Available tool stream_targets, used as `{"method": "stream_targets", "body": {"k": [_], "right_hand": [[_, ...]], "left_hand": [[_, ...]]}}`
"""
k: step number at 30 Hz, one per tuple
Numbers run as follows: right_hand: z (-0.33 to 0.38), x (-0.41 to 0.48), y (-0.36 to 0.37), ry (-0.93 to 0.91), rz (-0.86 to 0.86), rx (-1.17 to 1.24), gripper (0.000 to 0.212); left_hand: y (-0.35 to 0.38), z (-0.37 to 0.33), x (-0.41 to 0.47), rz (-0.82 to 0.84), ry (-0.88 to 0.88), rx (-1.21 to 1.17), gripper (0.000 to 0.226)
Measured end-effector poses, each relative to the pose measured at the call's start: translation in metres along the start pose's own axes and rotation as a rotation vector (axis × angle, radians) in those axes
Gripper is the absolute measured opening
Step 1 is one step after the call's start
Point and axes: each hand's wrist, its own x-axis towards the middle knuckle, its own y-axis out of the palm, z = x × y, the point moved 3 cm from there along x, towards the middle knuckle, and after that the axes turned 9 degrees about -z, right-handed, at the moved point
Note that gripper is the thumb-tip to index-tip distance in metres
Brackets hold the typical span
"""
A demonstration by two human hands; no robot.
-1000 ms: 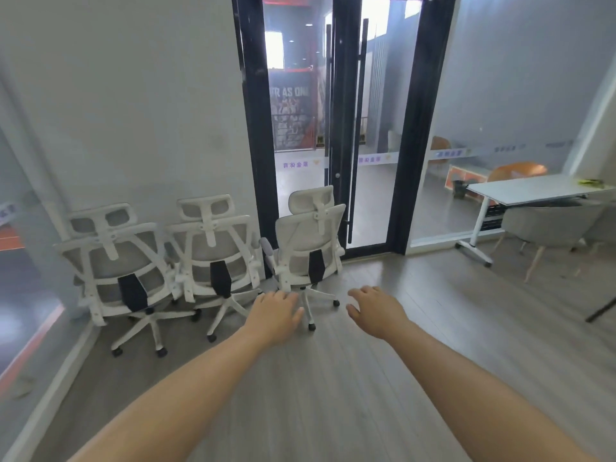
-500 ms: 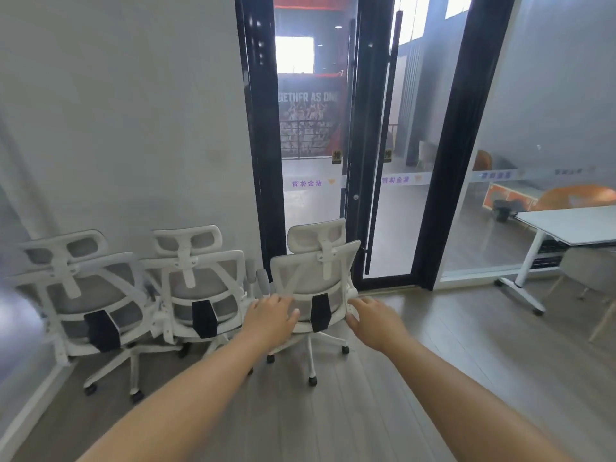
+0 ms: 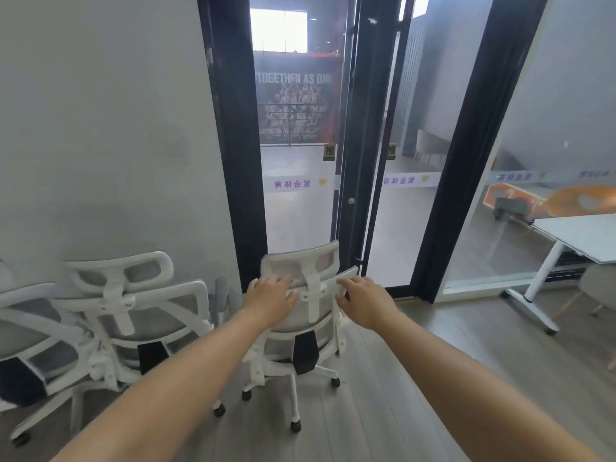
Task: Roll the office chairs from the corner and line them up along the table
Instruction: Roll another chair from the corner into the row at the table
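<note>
Three white-framed, grey-mesh office chairs stand on castors along the wall with their backs to me. The right chair (image 3: 301, 261) is directly in front of the glass door. My left hand (image 3: 270, 296) rests on the left top edge of its backrest, fingers spread and nearly straight. My right hand (image 3: 361, 300) touches the right top corner of the same backrest with extended fingers. The middle chair (image 3: 150, 311) and the left chair (image 3: 26, 345) sit close together to the left, touched by neither hand. The white table (image 3: 586, 238) stands at the right edge.
A black-framed glass door (image 3: 353, 161) and glass partition rise right behind the chair. The table's white leg and foot (image 3: 533, 295) stand on the wood floor at the right. A grey chair (image 3: 600, 285) is tucked by the table. Bare floor (image 3: 366, 411) lies between me and the table.
I have come closer to the right chair. Both hands have gone from hovering in front of it to touching the top of its backrest.
</note>
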Motion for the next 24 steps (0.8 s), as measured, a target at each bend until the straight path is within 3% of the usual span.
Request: {"method": "stream_targets", "body": {"k": [10, 13, 17, 20, 24], "right_hand": [[-0.048, 0.21, 0.078, -0.185, 0.043, 0.045, 0.052], [-0.063, 0.267, 0.105, -0.277, 0.083, 0.041, 0.059], [-0.083, 0.33, 0.149, -0.425, 0.308, -0.042, 0.088], [-0.099, 0.357, 0.177, -0.46, 0.444, -0.079, 0.093], [-0.104, 0.362, 0.189, -0.54, 0.298, -0.056, 0.09]], "left_hand": [[0.079, 0.043, 0.158, -0.071, -0.095, 0.065, 0.045], [0.109, 0.049, 0.191, -0.018, -0.138, 0.034, 0.055], [0.144, 0.059, 0.223, 0.152, -0.091, 0.099, 0.076], [0.161, 0.063, 0.231, 0.186, -0.135, 0.12, 0.077], [0.17, 0.06, 0.229, 0.059, -0.121, 0.193, 0.075]]}}
